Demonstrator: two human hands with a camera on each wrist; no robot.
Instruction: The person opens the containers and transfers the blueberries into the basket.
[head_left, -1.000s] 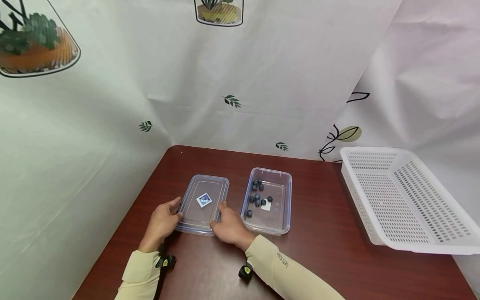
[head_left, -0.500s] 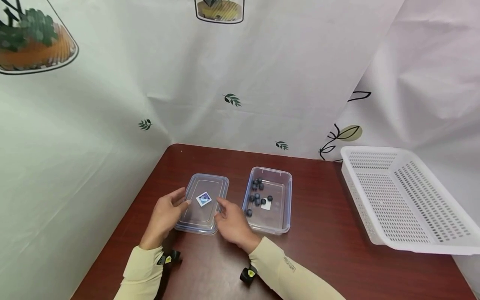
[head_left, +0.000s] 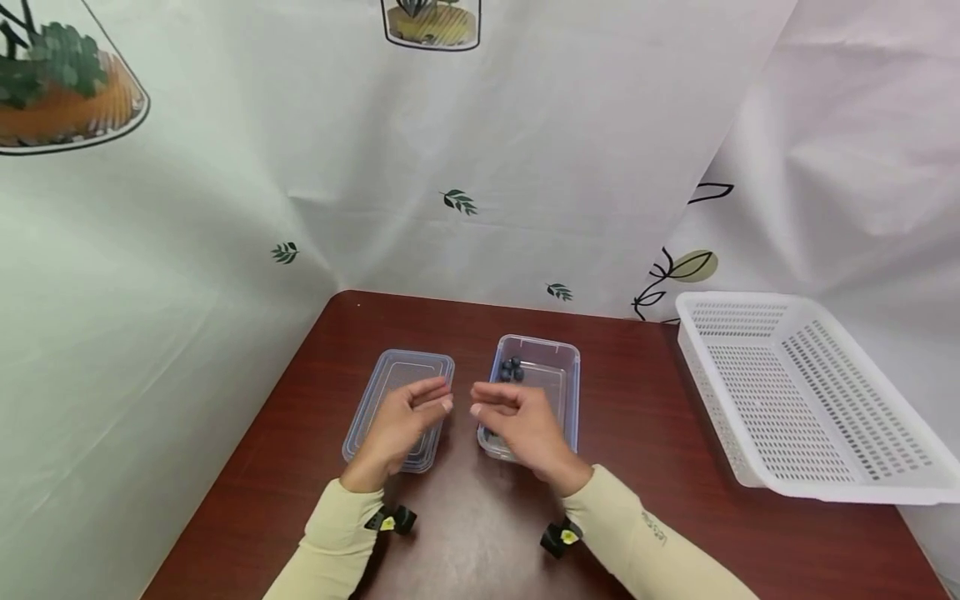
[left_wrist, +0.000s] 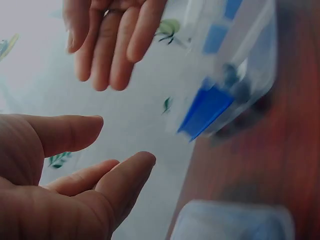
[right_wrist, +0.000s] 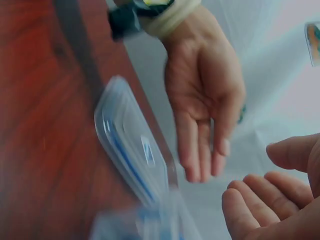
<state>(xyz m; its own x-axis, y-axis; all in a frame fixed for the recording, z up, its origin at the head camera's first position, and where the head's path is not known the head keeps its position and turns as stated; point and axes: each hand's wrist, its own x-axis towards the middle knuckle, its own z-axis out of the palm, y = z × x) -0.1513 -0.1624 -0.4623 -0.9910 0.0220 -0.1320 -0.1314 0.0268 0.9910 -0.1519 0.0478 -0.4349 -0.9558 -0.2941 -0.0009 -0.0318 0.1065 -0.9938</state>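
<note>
My left hand (head_left: 399, 423) hovers over the right part of a clear plastic lid (head_left: 393, 371) with a bluish rim. Whether a box lies beneath that lid I cannot tell; its sticker (right_wrist: 147, 151) shows in the right wrist view. Over an uncovered clear plastic box (head_left: 575, 392) hangs my right hand (head_left: 528, 425), hiding part of its inside. Several dark blueberries (head_left: 512, 368) show at the box's far left. Both hands have relaxed, extended fingers, facing each other across a gap, with nothing held. A blue clip (left_wrist: 207, 107) juts from the box in the left wrist view.
A white perforated basket (head_left: 817, 408) stands at the right of the dark red table (head_left: 465, 533). Printed white cloth (head_left: 525, 167) hangs behind and along the left side. Each wrist wears a black camera (head_left: 558, 537).
Both hands have left the lid's sides. They have lifted and moved rightward, the right hand now above the box. Lid and box stay in place.
</note>
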